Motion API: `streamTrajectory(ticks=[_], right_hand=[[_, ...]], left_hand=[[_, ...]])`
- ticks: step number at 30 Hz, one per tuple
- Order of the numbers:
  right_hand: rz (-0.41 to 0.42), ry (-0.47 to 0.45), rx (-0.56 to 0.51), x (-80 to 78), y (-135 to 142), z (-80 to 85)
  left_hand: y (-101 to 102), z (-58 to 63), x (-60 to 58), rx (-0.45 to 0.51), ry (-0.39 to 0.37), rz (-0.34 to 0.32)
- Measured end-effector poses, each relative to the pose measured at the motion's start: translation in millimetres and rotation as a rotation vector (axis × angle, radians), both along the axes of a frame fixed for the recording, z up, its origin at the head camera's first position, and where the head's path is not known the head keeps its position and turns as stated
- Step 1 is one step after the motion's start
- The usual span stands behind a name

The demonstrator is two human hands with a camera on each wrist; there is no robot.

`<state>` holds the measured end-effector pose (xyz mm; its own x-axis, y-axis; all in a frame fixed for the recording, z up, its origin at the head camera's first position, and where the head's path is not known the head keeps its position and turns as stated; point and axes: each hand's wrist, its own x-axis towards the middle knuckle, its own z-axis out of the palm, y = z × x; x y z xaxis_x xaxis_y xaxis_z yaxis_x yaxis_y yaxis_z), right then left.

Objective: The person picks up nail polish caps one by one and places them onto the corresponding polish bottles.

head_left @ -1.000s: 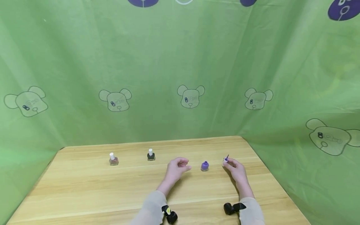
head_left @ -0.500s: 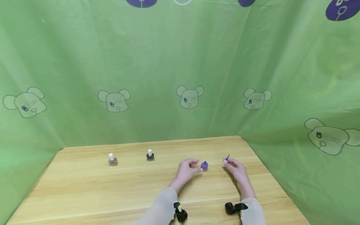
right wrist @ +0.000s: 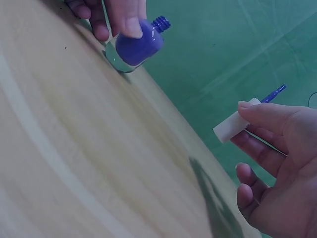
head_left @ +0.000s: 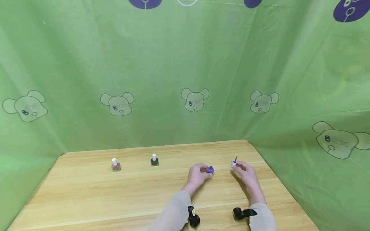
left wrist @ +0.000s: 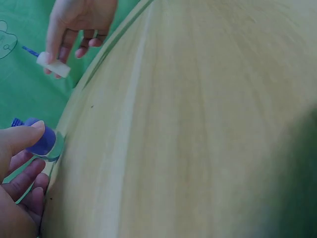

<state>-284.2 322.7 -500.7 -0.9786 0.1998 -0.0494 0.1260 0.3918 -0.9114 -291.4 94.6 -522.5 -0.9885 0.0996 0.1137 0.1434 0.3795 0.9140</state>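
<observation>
An uncapped purple nail polish bottle (head_left: 210, 170) stands upright on the wooden table. My left hand (head_left: 197, 175) grips its body between thumb and fingers; in the right wrist view the threaded neck of the nail polish bottle (right wrist: 143, 42) shows bare. To the right, my right hand (head_left: 247, 175) pinches the white nail polish cap (head_left: 233, 164) between thumb and fingers. Its purple-coated brush (right wrist: 274, 93) points up and away from the table. In the left wrist view the white cap (left wrist: 53, 65) is apart from the bottle.
A dark nail polish bottle (head_left: 154, 161) and a mauve one (head_left: 116, 166), both with white caps on, stand farther left on the table (head_left: 115, 195). A green curtain (head_left: 162, 64) with bear-face prints hangs behind and beside the table.
My left hand has moved right to the purple nail polish bottle and taken hold of it. My right hand, with the cap, has shifted only slightly.
</observation>
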Motion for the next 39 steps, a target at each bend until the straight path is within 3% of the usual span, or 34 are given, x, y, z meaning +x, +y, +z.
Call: streamTrajectory(ticks=[8, 23, 33, 39], right_hand=[[-0.008, 0.007, 0.014, 2.4, -4.1, 15.4], [0.03, 0.094, 0.061, 3.5, -15.5, 30.8], [0.124, 0.177, 0.212, 8.1, -32.7, 41.6], [0.183, 0.197, 0.239, 11.3, -47.9, 47.9]], left_hand=[[2.8, 1.3, 1.7, -0.044, 0.035, 0.008], [-20.3, -1.9, 10.2, 0.046, 0.083, -0.054], [-49.1, 0.0, 27.8, 0.081, 0.071, -0.026], [-64.3, 3.1, 37.7, 0.109, 0.058, -0.022]])
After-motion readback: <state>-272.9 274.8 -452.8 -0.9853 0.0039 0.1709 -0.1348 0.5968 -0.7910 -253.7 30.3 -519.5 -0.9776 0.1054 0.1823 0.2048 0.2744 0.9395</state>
